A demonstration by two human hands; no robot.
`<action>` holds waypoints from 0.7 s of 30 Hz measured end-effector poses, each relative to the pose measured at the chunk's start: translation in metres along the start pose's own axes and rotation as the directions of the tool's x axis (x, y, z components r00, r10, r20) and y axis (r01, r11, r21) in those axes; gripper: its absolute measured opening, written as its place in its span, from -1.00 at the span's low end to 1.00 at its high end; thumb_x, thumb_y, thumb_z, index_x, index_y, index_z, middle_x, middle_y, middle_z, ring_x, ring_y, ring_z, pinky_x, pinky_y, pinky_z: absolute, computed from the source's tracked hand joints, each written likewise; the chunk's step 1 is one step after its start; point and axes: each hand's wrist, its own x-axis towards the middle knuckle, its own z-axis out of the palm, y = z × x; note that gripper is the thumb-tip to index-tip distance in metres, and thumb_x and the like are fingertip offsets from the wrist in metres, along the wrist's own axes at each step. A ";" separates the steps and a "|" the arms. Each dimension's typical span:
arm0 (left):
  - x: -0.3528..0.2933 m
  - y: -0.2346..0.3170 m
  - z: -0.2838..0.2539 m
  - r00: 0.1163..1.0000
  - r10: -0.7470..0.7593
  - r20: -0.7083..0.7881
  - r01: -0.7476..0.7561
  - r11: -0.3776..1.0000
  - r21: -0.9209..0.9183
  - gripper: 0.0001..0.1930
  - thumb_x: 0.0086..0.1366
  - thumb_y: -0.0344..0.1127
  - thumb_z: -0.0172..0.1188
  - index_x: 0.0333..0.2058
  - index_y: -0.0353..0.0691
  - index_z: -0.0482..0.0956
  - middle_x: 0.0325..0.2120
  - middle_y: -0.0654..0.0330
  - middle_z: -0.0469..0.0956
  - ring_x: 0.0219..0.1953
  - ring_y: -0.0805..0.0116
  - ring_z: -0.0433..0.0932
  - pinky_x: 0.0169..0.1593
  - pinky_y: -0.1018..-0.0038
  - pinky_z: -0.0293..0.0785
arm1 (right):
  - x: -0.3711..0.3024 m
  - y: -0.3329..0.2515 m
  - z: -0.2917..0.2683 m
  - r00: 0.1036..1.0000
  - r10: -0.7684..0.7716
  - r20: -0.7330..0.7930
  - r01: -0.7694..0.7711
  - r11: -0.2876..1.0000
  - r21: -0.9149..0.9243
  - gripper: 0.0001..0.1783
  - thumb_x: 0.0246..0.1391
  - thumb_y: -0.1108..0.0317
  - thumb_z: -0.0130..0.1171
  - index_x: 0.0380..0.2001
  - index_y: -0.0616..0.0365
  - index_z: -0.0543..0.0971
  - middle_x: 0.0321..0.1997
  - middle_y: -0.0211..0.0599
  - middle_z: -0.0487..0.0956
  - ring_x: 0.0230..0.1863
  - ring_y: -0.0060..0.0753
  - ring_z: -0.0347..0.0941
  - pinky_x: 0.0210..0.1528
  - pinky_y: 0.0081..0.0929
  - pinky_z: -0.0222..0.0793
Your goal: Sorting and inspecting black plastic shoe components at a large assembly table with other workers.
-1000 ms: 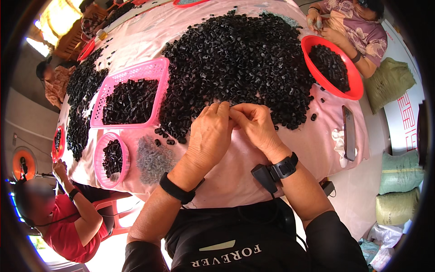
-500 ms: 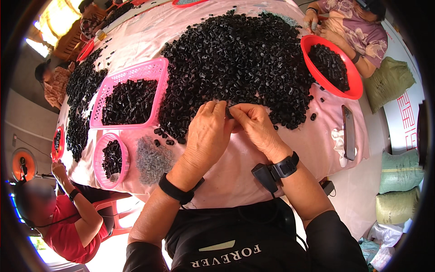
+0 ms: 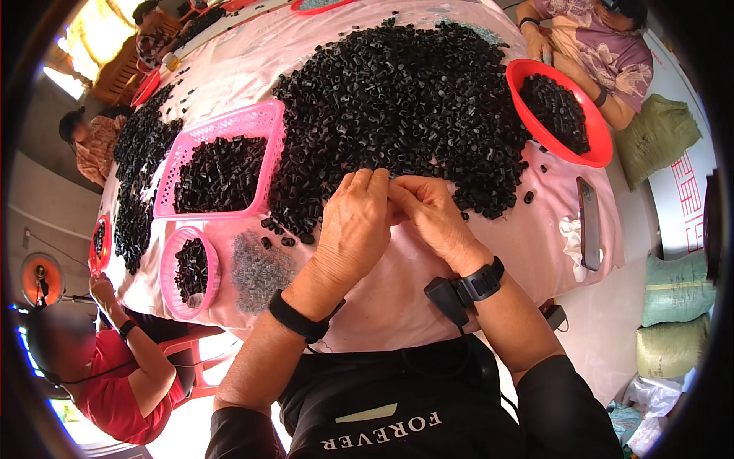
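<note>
My left hand (image 3: 353, 218) and my right hand (image 3: 433, 214) meet fingertip to fingertip at the near edge of a big heap of small black plastic parts (image 3: 397, 99). Both are closed in a pinch. A small black plastic part showed between them half a second ago; the fingers now cover it. Left of my left hand lies a pile of small clear pieces (image 3: 261, 271). Beside that pile stands a round pink basket (image 3: 215, 268) with black parts in it, and behind it a rectangular pink basket (image 3: 277, 126), also holding black parts.
A red bowl (image 3: 602, 153) of black parts stands at the right, near a co-worker's arm (image 3: 581, 76). A phone (image 3: 588, 222) lies by crumpled tissue (image 3: 570, 239) on the pink tablecloth (image 3: 505, 260). Stuffed sacks (image 3: 673, 291) line the right side. Another person in red (image 3: 126, 382) sits at the left.
My fingers have closed in further, and the black part seen between them is now covered. The co-worker's hands at the upper right have shifted slightly.
</note>
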 end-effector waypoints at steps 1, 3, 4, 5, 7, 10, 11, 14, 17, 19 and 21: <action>0.000 -0.002 0.000 1.000 0.000 -0.001 0.000 1.000 0.001 -0.56 0.02 -0.56 0.33 -0.06 -0.43 0.52 -0.33 -0.03 0.56 -0.25 -0.07 0.58 -0.18 0.18 0.55 | -0.001 -0.002 0.001 1.000 -0.001 0.001 0.001 1.000 0.000 -0.73 0.40 0.31 0.11 -0.27 0.28 0.67 -0.43 -0.47 0.62 -0.41 -0.73 0.47 -0.35 -0.69 0.46; -0.001 -0.006 0.003 0.999 0.041 -0.009 -0.042 0.997 -0.062 -0.55 0.02 -0.59 0.30 -0.04 -0.44 0.52 -0.29 -0.05 0.58 -0.23 -0.09 0.59 -0.16 0.17 0.57 | -0.002 -0.003 0.001 1.000 -0.011 0.009 0.011 1.000 0.028 -0.74 0.40 0.32 0.10 -0.25 0.28 0.67 -0.40 -0.45 0.63 -0.38 -0.72 0.48 -0.33 -0.68 0.46; -0.001 -0.007 0.003 0.999 0.041 -0.009 -0.042 0.997 -0.062 -0.55 0.02 -0.59 0.30 -0.04 -0.44 0.52 -0.29 -0.05 0.58 -0.23 -0.09 0.59 -0.16 0.17 0.57 | -0.002 -0.003 0.000 1.000 -0.011 0.009 0.011 1.000 0.028 -0.74 0.40 0.32 0.10 -0.25 0.28 0.67 -0.40 -0.45 0.63 -0.38 -0.72 0.48 -0.33 -0.68 0.46; 0.000 -0.007 0.002 0.999 0.036 -0.029 -0.039 0.994 -0.101 -0.56 0.03 -0.60 0.28 -0.04 -0.44 0.53 -0.28 -0.07 0.59 -0.24 -0.08 0.61 -0.17 0.19 0.58 | -0.002 -0.002 -0.001 1.000 -0.017 0.002 0.017 1.000 0.009 -0.73 0.40 0.31 0.10 -0.24 0.28 0.67 -0.39 -0.44 0.63 -0.38 -0.71 0.49 -0.32 -0.67 0.48; 0.002 -0.005 0.002 0.998 0.031 -0.048 -0.037 0.989 -0.142 -0.56 0.03 -0.61 0.27 -0.03 -0.45 0.54 -0.27 -0.08 0.60 -0.26 -0.06 0.63 -0.18 0.21 0.60 | -0.002 -0.003 -0.001 1.000 -0.023 -0.006 0.023 1.000 -0.012 -0.73 0.40 0.30 0.09 -0.23 0.28 0.67 -0.38 -0.43 0.64 -0.38 -0.70 0.50 -0.31 -0.66 0.49; 0.003 -0.003 0.000 0.994 -0.100 0.036 0.106 0.961 -0.255 -0.58 0.05 -0.61 0.26 -0.04 -0.47 0.55 -0.28 -0.11 0.60 -0.30 -0.01 0.66 -0.24 0.25 0.61 | -0.004 -0.008 0.003 0.999 -0.032 -0.023 0.033 0.999 0.040 -0.71 0.40 0.29 0.08 -0.25 0.28 0.67 -0.37 -0.42 0.64 -0.37 -0.70 0.50 -0.28 -0.64 0.52; 0.002 -0.004 0.001 0.993 -0.114 0.030 0.118 0.956 -0.267 -0.58 0.06 -0.60 0.26 -0.04 -0.47 0.56 -0.27 -0.11 0.61 -0.31 0.01 0.67 -0.24 0.27 0.62 | -0.004 -0.009 0.004 0.999 -0.029 -0.018 0.030 0.999 0.044 -0.71 0.41 0.29 0.07 -0.26 0.28 0.67 -0.37 -0.42 0.63 -0.37 -0.69 0.51 -0.27 -0.64 0.52; 0.001 -0.005 0.002 0.989 -0.146 0.035 0.150 0.949 -0.276 -0.57 0.06 -0.59 0.27 -0.03 -0.47 0.56 -0.27 -0.11 0.62 -0.30 0.01 0.68 -0.22 0.29 0.63 | -0.004 -0.008 0.004 1.000 -0.028 -0.010 0.028 0.998 0.062 -0.71 0.41 0.29 0.06 -0.29 0.27 0.66 -0.39 -0.43 0.62 -0.37 -0.70 0.51 -0.26 -0.64 0.52; 0.001 -0.002 0.002 0.992 -0.121 0.023 0.123 0.966 -0.225 -0.57 0.06 -0.60 0.27 -0.03 -0.47 0.55 -0.26 -0.12 0.62 -0.27 -0.03 0.68 -0.20 0.27 0.64 | -0.004 -0.006 0.001 0.999 -0.033 -0.007 0.034 0.998 0.054 -0.70 0.41 0.30 0.06 -0.31 0.26 0.66 -0.43 -0.46 0.60 -0.39 -0.71 0.49 -0.30 -0.66 0.49; 0.001 -0.002 0.001 0.997 -0.080 0.001 0.079 0.981 -0.176 -0.57 0.05 -0.60 0.28 -0.03 -0.48 0.55 -0.26 -0.13 0.62 -0.26 -0.06 0.67 -0.19 0.25 0.64 | -0.003 -0.004 0.000 0.999 -0.038 -0.005 0.038 0.999 0.032 -0.69 0.41 0.29 0.06 -0.32 0.26 0.66 -0.45 -0.48 0.60 -0.41 -0.72 0.48 -0.32 -0.67 0.47; 0.001 -0.003 0.002 0.997 0.057 -0.051 -0.061 0.995 -0.078 -0.58 0.04 -0.60 0.28 -0.05 -0.48 0.55 -0.26 -0.15 0.62 -0.27 -0.12 0.66 -0.21 0.20 0.63 | -0.001 -0.001 0.000 0.999 -0.040 -0.006 0.040 0.999 0.009 -0.68 0.41 0.27 0.06 -0.35 0.24 0.66 -0.48 -0.50 0.58 -0.44 -0.73 0.46 -0.36 -0.69 0.43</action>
